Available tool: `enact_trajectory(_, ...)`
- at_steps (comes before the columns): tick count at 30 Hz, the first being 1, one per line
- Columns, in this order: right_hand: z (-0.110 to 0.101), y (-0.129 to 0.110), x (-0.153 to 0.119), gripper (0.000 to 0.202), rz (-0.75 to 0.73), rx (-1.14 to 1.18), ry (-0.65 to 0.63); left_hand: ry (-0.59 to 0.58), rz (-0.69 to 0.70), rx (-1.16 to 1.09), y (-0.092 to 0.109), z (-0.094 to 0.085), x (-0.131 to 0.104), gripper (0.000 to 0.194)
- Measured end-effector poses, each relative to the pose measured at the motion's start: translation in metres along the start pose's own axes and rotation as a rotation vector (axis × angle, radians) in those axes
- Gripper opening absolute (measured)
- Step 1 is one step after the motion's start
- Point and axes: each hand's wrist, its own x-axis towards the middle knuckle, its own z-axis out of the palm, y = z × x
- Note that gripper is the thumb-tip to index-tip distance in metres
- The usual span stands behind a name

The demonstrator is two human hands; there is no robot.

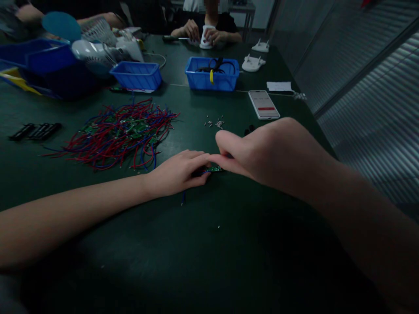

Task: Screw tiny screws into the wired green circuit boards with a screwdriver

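My left hand [183,172] rests on the dark green table, its fingers and thumb closed on a small green circuit board [215,168]. A blue wire [183,198] sticks out below that hand. My right hand [258,150] is curled just above and right of the board, one finger reaching to the left fingertips; whatever it grips is hidden. Behind its knuckles shows a small black piece [249,130], partly covered. Small screws [218,123] lie loose beyond my hands. To the left is a heap of circuit boards with red and blue wires [121,135].
Black plastic parts [36,131] lie at far left. Blue bins [212,80] stand across the table, one holding black cables. A phone [263,104] and white plastic pieces [252,63] lie at right. Opposite, a person's hands [193,32] hold a white part. Fan parts [94,50] are piled back left.
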Motion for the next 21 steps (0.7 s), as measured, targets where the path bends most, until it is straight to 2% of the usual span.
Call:
enact_trajectory(5, 0.0050, 0.0003, 0.0031, 0.044, 0.179, -0.009, -0.013, 0.004, -0.030, 0.017, 0.0036, -0.0026, 0.0012, 0.023)
enact_trajectory(8, 0.0025, 0.0011, 0.0046, 0.040, 0.161, 0.085, -0.080, -0.009, -0.039, 0.016, 0.0045, -0.0031, 0.0018, 0.020)
enact_trajectory(12, -0.0023, 0.0015, 0.0041, 0.045, 0.066, 0.158, -0.129, -0.016, -0.029, -0.017, 0.0042, -0.0031, 0.0020, 0.017)
enact_trajectory(17, -0.0025, 0.0017, 0.0011, 0.042, 0.087, 0.087, -0.088, -0.032, -0.028, -0.022, 0.0023, -0.0018, 0.0010, 0.020)
enact_trajectory(21, 0.0009, -0.0028, 0.0020, 0.049, 0.146, 0.058, -0.064, -0.010, -0.020, -0.012, 0.0009, -0.0004, 0.0003, 0.019)
